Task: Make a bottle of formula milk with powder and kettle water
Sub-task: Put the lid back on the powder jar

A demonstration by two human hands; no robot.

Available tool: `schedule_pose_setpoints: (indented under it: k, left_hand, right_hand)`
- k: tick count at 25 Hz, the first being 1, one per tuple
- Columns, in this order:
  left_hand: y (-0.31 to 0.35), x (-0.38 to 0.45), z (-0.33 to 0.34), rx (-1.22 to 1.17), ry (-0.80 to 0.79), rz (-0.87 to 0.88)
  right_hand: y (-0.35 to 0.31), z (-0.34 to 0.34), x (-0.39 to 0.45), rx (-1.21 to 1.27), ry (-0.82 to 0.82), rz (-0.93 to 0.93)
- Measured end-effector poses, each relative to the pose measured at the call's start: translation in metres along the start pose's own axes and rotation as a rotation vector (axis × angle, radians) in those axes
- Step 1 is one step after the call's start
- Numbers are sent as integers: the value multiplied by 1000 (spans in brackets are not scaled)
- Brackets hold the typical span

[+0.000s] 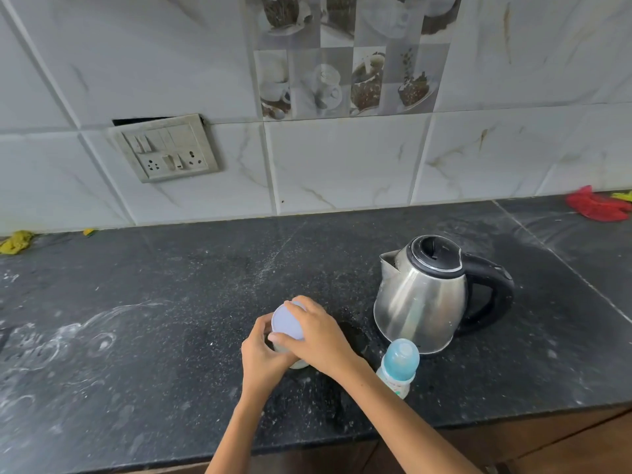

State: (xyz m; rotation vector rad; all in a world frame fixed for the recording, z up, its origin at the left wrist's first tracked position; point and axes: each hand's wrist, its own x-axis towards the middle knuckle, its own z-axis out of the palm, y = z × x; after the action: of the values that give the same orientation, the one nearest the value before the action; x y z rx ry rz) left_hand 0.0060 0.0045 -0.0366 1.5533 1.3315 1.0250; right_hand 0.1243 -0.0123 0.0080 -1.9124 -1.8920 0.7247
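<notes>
Powder container (289, 336) stands on the dark tabletop (171, 302), near the front edge, left of the kettle (424, 295). Left hand (261, 354) curls round the container's body from the near-left side. Right hand (316, 333) grips its pale lid (286, 321) from above and the right. Capped baby bottle (398, 367) stands upright just beside the right wrist, directly before the kettle, untouched.

Bare forearms, no sleeves, 2 hands (301, 340).
</notes>
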Motion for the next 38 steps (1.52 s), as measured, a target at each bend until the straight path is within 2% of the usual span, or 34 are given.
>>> schedule_pose_setpoints:
  k: [3, 5, 6, 8, 9, 10, 12, 17, 18, 22, 25, 27, 30, 34, 38]
  left_hand:
    - [1, 1, -1, 11, 2, -7]
    - [2, 1, -1, 20, -3, -12]
    - [1, 1, 0, 20, -4, -18]
    - [-1, 2, 1, 11, -4, -28]
    - [-2, 3, 2, 9, -6, -34]
    - [-3, 4, 3, 9, -5, -42]
    - [-6, 4, 6, 8, 7, -51]
    - [-15, 1, 9, -11, 46, -18]
    - [-15, 1, 9, -9, 48, -15]
    - [-9, 1, 4, 53, 26, 20]
    - [-6, -1, 2, 109, -2, 3]
    - [-7, 0, 2, 141, 4, -16]
    - [-9, 4, 1, 202, -7, -41]
    - [-3, 4, 2, 282, 14, 10]
    - [6, -1, 0, 354, 79, 218]
  right_hand:
    - [3, -11, -2, -215, 267, 166]
    - [12, -17, 0, -104, 372, 95]
    - [16, -16, 4, -53, 334, -13]
    - [22, -7, 13, 14, 90, -189]
    - [25, 1, 16, 53, 8, -235]
    - [27, 6, 18, 85, -6, -251]
    - [28, 18, 20, 115, 64, -218]
    - [4, 45, 18, 51, 282, 14]
    - [2, 44, 19, 53, 262, 32]
    - [7, -3, 10, 166, -1, 30]
    - [24, -51, -21, -2, -17, -5]
    - [45, -75, -44, -93, -81, 36]
    - [73, -94, -81, -85, -172, 129]
    - [97, -84, -112, -99, -87, 177]
    - [100, -69, -106, -33, 59, 161]
